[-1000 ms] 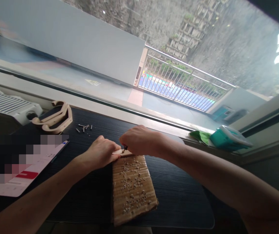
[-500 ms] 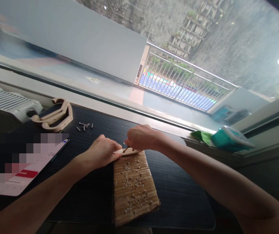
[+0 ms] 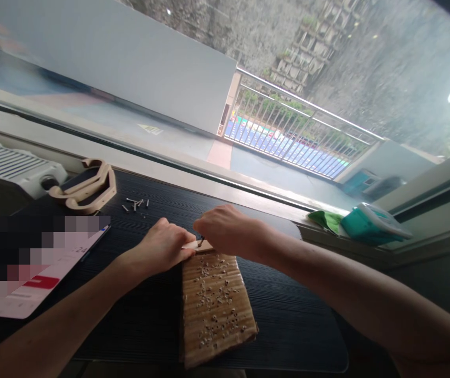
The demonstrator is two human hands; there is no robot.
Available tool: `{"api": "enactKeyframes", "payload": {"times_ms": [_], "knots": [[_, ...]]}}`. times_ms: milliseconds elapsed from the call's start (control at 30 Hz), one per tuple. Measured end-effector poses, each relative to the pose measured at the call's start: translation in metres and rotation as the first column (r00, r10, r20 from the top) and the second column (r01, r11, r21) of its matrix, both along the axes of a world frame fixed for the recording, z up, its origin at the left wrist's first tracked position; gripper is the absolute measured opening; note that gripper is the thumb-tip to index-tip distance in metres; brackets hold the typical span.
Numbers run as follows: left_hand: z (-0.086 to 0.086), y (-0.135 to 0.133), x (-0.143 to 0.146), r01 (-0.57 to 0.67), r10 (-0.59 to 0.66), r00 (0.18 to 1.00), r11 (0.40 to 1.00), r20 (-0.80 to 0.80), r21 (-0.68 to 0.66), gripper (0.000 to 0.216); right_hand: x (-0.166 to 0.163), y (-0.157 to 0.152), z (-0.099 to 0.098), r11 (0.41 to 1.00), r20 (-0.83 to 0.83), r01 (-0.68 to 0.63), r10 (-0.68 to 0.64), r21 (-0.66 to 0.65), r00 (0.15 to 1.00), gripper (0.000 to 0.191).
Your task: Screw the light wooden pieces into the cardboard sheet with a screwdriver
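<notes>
A cardboard sheet (image 3: 213, 307) pocked with many small holes lies on the dark table (image 3: 283, 315). At its far end rests a small pale wooden piece (image 3: 193, 246). My left hand (image 3: 165, 247) is closed on that piece and presses it down. My right hand (image 3: 225, 231) is closed in a pinch on a thin dark tool (image 3: 200, 241), whose tip touches the wooden piece.
A curved wooden frame part (image 3: 86, 190) and several small nails or screws (image 3: 135, 203) lie at the table's back left. A white paper pad (image 3: 39, 278) sits at left. A teal box (image 3: 370, 224) and green cloth (image 3: 327, 219) rest on the window sill.
My right hand shifted slightly right and back left again over the wooden piece, working the tool. My left hand stayed put on the piece.
</notes>
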State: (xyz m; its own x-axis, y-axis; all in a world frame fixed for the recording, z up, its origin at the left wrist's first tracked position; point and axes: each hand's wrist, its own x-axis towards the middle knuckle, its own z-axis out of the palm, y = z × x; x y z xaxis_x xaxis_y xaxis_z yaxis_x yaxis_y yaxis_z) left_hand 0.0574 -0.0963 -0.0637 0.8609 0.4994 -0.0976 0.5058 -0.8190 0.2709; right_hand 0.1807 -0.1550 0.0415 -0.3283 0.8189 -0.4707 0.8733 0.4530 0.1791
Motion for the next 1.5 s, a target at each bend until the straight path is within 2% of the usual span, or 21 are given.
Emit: {"api": "enactKeyframes", "payload": {"times_ms": [67, 167, 433, 533, 767, 1000, 1100, 1333, 1400, 1500], "knots": [[-0.003, 0.001, 0.0, -0.003, 0.003, 1.0, 1.0, 0.012, 0.0, 0.031, 0.003, 0.002, -0.007, 0.999, -0.018, -0.019, 0.019, 0.027, 1.0, 0.02], [-0.003, 0.002, 0.0, 0.006, -0.006, 1.0, 1.0, 0.001, 0.01, 0.028, 0.008, 0.007, -0.013, 0.999, -0.025, 0.019, -0.018, 0.039, 1.0, 0.018], [0.006, -0.003, -0.001, 0.026, -0.026, 0.999, 1.0, -0.028, 0.012, 0.026, 0.01, 0.014, -0.016, 0.987, -0.027, 0.147, -0.145, 0.064, 0.989, 0.025], [0.008, -0.006, -0.002, 0.017, -0.017, 1.0, 1.0, -0.023, 0.01, 0.026, 0.008, 0.011, -0.011, 0.983, -0.001, 0.169, -0.169, 0.076, 0.986, 0.029], [0.007, -0.005, -0.001, 0.027, -0.026, 0.999, 0.999, -0.039, 0.043, 0.026, 0.002, -0.007, 0.015, 0.998, 0.006, 0.067, -0.067, 0.019, 0.998, 0.025], [0.0, 0.0, -0.001, 0.012, -0.012, 1.0, 0.999, -0.015, 0.03, 0.029, 0.0, 0.003, -0.002, 0.999, -0.037, 0.013, -0.012, 0.03, 0.999, 0.019], [0.0, 0.0, -0.001, 0.01, -0.009, 1.0, 1.0, -0.023, 0.03, 0.025, 0.002, 0.008, -0.009, 0.995, -0.063, 0.075, -0.071, 0.071, 0.995, 0.019], [0.005, -0.003, 0.0, 0.005, -0.005, 0.999, 1.0, -0.033, 0.014, 0.028, 0.011, 0.006, -0.012, 0.959, -0.076, 0.25, -0.241, 0.133, 0.967, 0.036], [0.005, -0.004, -0.001, 0.003, -0.003, 1.0, 1.0, -0.025, 0.015, 0.029, 0.012, 0.005, -0.007, 0.965, -0.047, 0.23, -0.226, 0.123, 0.973, 0.037], [0.006, -0.005, -0.002, 0.001, 0.0, 1.0, 1.0, -0.017, 0.028, 0.028, 0.009, 0.002, 0.004, 0.986, -0.018, 0.149, -0.148, 0.079, 0.989, 0.028]]}}
